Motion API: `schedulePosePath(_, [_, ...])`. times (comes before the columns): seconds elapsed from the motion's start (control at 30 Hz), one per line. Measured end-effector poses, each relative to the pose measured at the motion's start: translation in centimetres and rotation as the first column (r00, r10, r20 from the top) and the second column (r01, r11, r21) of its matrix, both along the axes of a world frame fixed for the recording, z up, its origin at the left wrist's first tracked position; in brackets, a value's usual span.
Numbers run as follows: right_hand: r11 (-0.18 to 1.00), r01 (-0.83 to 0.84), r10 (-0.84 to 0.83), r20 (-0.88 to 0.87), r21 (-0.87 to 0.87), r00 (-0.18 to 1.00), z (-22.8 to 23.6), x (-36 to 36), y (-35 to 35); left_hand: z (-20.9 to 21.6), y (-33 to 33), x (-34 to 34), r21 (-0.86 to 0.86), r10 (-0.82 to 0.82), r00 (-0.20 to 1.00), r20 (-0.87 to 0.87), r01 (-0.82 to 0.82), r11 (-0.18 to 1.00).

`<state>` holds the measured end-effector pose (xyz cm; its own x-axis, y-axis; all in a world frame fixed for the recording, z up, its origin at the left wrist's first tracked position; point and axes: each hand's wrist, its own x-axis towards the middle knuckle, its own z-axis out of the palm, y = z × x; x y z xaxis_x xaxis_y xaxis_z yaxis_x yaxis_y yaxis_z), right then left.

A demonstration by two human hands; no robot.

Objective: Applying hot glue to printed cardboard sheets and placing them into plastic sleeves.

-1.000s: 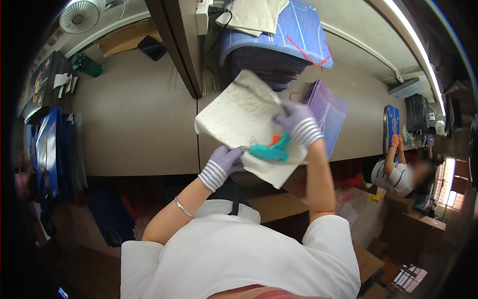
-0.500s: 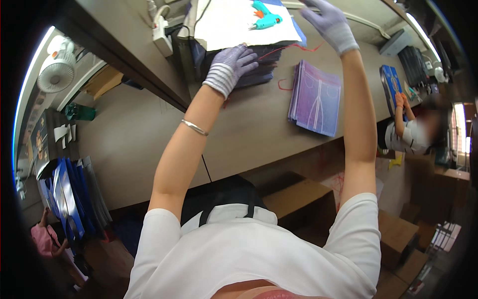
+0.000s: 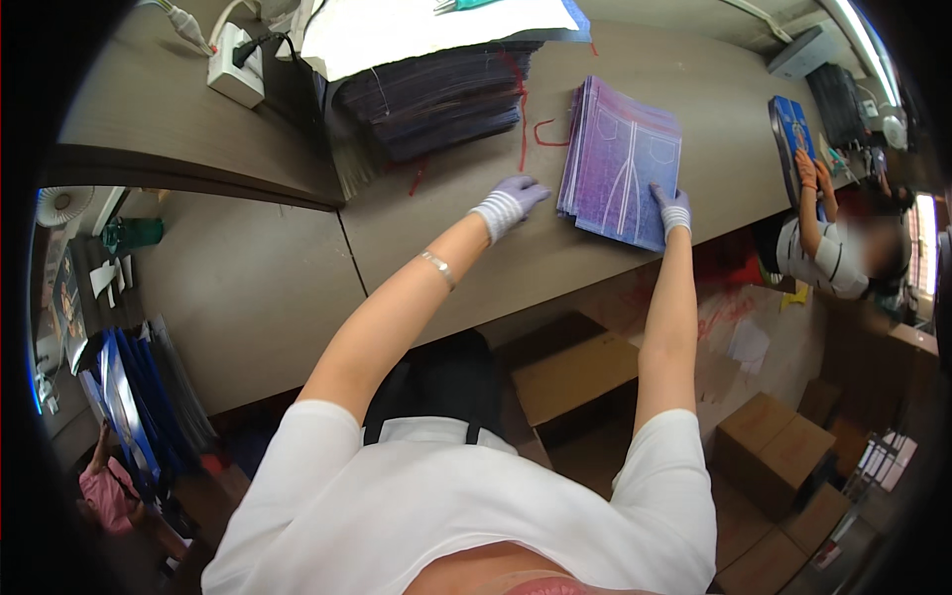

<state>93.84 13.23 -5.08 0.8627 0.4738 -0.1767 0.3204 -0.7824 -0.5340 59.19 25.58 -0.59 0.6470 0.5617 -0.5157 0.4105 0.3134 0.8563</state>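
Purple-blue stack (image 3: 625,164): it's lying on the counter (image 3: 456,253), upper half, right of centre.
Left hand (image 3: 513,205): sitting just left of it, fingers loosely extending.
Right hand (image 3: 675,210): touching its right edge, thumb lapping over; other fingers hiding, grip impossible to tell.

From afar I am seeing lavender gloves (image 3: 515,201) with white-striped cuffs (image 3: 499,213), a stack of sheets (image 3: 627,149) fading from purple to blue under white lines (image 3: 632,164), red string (image 3: 524,127), and a grey-brown table (image 3: 719,104).
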Motion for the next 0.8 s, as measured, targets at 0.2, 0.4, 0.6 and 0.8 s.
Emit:
schedulePosePath(0.2, [0.974, -0.159, 0.142, -0.111, -0.159, 0.984, 1.0, 2.1, -0.8, -2.3, 0.0, 9.2, 0.085, 0.086, 0.986, -0.145, -0.074, 0.994])
schedulePosePath(0.4, [0.974, -0.193, 0.152, -0.291, -0.117, 0.944, 2.1, -1.0, -0.8, -4.1, 0.4, 10.0, 0.039, 0.105, 0.988, -0.115, -0.101, 0.994])
schedulePosePath(0.6, [0.955, -0.014, 0.198, -0.604, 0.296, 0.772, 1.5, -7.4, -7.9, -3.1, -5.2, 3.7, -0.055, 0.087, 0.988, 0.130, -0.080, 0.995])
schedulePosePath(0.8, [0.915, 0.385, -0.100, -0.859, 0.119, 0.503, 3.9, -20.8, -22.5, 3.5, -17.0, -8.2, -0.245, 0.027, 0.992, 0.126, 0.005, 0.970])
